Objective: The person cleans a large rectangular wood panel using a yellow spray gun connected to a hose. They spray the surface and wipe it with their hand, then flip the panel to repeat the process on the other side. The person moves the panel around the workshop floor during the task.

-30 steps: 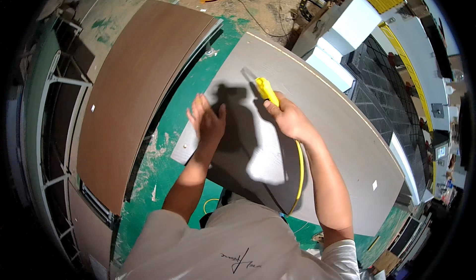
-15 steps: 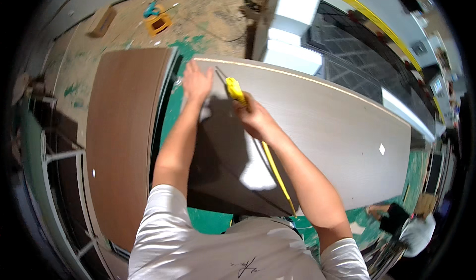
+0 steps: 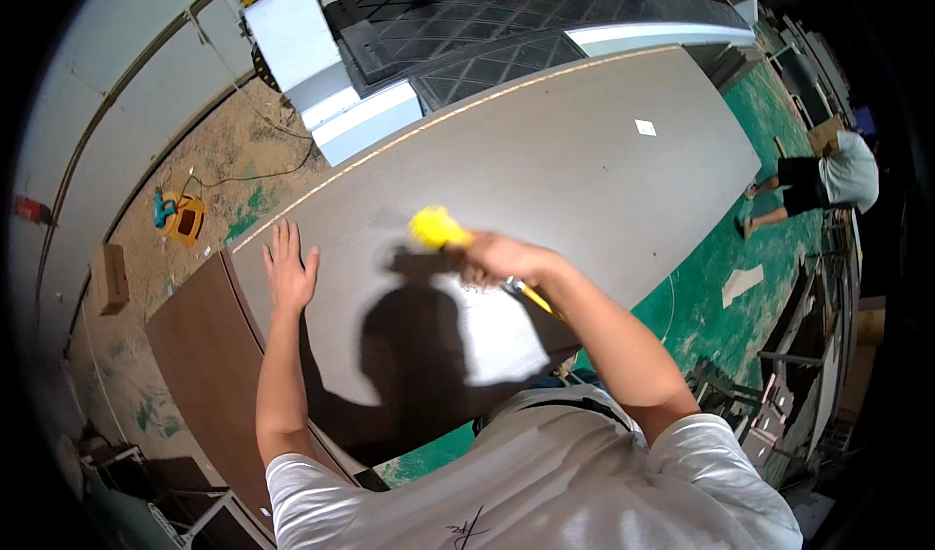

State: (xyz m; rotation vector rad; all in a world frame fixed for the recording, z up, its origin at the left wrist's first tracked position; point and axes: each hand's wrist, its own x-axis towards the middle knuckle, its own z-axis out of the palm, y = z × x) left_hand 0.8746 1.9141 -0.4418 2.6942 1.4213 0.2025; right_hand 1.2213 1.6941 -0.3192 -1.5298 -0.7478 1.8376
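Note:
A large grey-brown board [image 3: 575, 160] lies flat before me, its raw pale edge along the far side. My left hand [image 3: 290, 275] rests flat on the board near its left end, fingers spread, holding nothing. Over the middle of the board, my right hand [image 3: 502, 260] is closed round a yellow air blow gun [image 3: 438, 228], smeared by motion. From below that hand a yellow hose [image 3: 536, 299] with a metal fitting runs back toward my waist. My shadow falls across the near part of the board, beside a bright patch of light.
Brown boards [image 3: 200, 326] lie at the left, meeting the grey board's end. Beyond the far edge stands a machine with a dark gridded bed [image 3: 487, 14]. An orange stool [image 3: 183, 221] with a teal tool is on the dusty floor. Another person [image 3: 845, 170] bends at the right.
My view has turned to the right, so the board lies slanted now. My right hand with the blow gun has moved away from my left hand, toward the board's middle.

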